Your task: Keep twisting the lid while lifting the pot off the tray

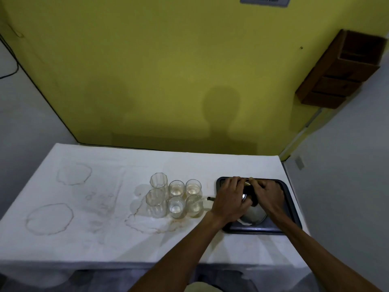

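I see a shiny metal kettle (253,216) on a dark, smooth, possibly plastic tray (290,207), clear glossy glasses (176,199), and a matt, stained white cloth (84,197).

Dim light is coming from behind the viewer, throwing soft head-shaped shadows on the yellow painted wall (168,60), while wide-angle distortion is bending the edges and everything is looking slightly blurred.

Metal vessel (253,216): largely hidden beneath the fingers (235,182) of both hands; its dark knob (251,198) showed only between them.
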{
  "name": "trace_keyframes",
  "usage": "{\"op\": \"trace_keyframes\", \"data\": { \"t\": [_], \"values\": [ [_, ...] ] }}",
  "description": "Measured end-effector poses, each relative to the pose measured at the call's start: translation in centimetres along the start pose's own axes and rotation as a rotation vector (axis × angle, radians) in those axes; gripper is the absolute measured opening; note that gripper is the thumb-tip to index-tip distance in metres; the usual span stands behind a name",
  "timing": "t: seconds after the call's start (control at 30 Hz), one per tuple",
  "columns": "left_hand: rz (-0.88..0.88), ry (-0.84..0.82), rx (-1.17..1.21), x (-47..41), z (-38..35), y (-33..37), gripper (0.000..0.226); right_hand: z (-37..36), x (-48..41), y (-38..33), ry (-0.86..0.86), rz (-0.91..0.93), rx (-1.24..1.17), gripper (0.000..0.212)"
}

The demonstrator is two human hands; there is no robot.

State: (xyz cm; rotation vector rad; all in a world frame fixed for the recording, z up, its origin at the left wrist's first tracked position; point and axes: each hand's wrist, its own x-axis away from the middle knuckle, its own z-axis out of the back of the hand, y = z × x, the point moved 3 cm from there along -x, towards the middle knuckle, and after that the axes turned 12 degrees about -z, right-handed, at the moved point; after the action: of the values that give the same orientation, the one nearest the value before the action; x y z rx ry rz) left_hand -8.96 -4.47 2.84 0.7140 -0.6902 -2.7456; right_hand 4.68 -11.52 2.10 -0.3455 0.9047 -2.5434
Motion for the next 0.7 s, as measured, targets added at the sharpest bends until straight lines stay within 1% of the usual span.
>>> {"op": "trace_keyframes", "data": {
  "t": [0.13, 0.2, 0.27, 0.37, 0.43, 0.5, 0.7],
  "values": [
    [-0.024, -0.097, -0.078, -0.2, 0.2, 0.3, 0.046, -0.4, 0.5, 1.2, -0.072, -0.1, -0.133, 0.039],
    [-0.03, -0.15, -0.131, -0.4, 0.2, 0.4, 0.046, -0.7, 1.0, 1.6, -0.095, -0.16, -0.227, 0.041],
    [-0.032, -0.207, -0.193, -0.6, 0.6, 0.7, 0.049, -1.2, 1.4, 1.8, -0.136, -0.217, -0.38, 0.037],
    [-0.053, -0.256, -0.284, -0.9, 0.9, 1.0, 0.048, -1.9, 1.6, 2.4, -0.165, -0.291, -0.55, 0.04],
    [-0.062, -0.242, -0.329, -1.1, 1.6, 1.2, 0.046, -2.2, 1.6, 1.9, -0.175, -0.308, -0.614, 0.039],
    [-0.067, -0.21, -0.345, -1.6, 2.6, 1.2, 0.044, -2.3, 1.5, 0.8, -0.194, -0.31, -0.654, 0.033],
    [-0.079, -0.087, -0.405, -3.3, 7.2, 0.2, 0.051, -2.0, 0.4, -4.9, -0.209, -0.231, -0.698, 0.038]
  ]
}}
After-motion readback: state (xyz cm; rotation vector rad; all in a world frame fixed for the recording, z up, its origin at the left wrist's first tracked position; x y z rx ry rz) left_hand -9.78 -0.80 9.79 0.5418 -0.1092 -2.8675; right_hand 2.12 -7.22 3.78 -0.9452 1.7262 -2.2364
